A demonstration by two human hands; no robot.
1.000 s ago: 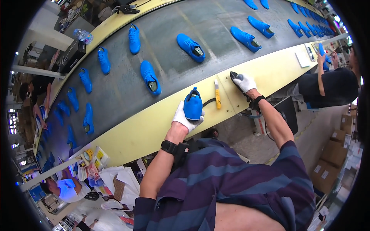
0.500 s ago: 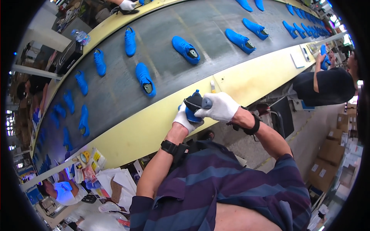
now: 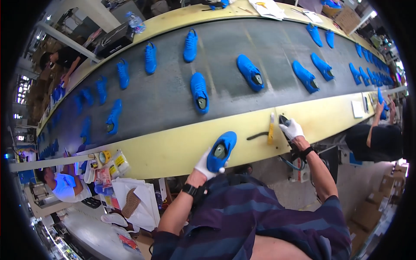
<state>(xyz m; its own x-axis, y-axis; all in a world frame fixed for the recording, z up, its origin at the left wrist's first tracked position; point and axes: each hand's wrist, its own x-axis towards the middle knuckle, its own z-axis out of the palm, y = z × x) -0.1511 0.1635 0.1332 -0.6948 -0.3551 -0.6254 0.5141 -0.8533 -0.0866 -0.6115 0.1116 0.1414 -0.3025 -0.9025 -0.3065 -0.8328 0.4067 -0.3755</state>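
Item: blue sneaker (image 3: 221, 151), held at the near yellow edge of the conveyor belt (image 3: 164, 99), sole toward the person, opening facing up.

Left hand (image 3: 207, 164): white-gloved, fingers wrapped round the heel end of the sneaker, lifting it just clear of the yellow counter (image 3: 173, 149).

Right hand (image 3: 291, 128): white-gloved, fingers closed over a small dark tool (image 3: 284, 120) on the counter, right of the sneaker and well apart from it. Whether the tool is lifted or only pressed down cannot be told.

Handling note (judgement): the sneaker is best kept steady with the heel seated in the palm and the opening turned up, so the tool can meet it without the shoe rolling; the tool should be gripped firmly before it is brought across.

Counts:
- Sneaker in hand: one.
- Blue sneakers on the belt beyond the sneaker in hand: about five plainly separate in the middle stretch; more run off to both far ends, too small to count.
- Yellow-handled tool (image 3: 271, 128): one, on the counter between sneaker and right hand.
- Dark curved piece (image 3: 257, 136): one, just beside the yellow handle.
- Gloves: two.
- Wristwatch (image 3: 189, 189): one, left wrist.
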